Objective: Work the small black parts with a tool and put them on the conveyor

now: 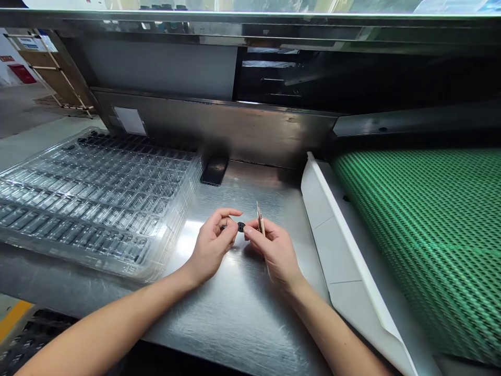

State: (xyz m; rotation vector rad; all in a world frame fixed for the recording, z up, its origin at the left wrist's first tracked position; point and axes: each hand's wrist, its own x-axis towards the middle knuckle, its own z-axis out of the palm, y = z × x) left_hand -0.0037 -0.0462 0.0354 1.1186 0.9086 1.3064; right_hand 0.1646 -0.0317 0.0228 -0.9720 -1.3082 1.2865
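Pinching small black part [241,226] between both hands: left hand [211,245], right hand [274,250] also gripping thin card [260,218] | over worktop [235,303] | next: likely needs fine fingertip alignment, tray [94,198] left

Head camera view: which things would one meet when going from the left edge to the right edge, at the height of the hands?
Stack of clear plastic trays → left hand → small black part → right hand, which holds a thin tan stick → white divider → green mesh belt.

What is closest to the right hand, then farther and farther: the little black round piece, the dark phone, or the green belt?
From the right hand:
1. Little black round piece, at its fingertips.
2. Dark phone, behind, slightly left.
3. Green belt, far to the right.
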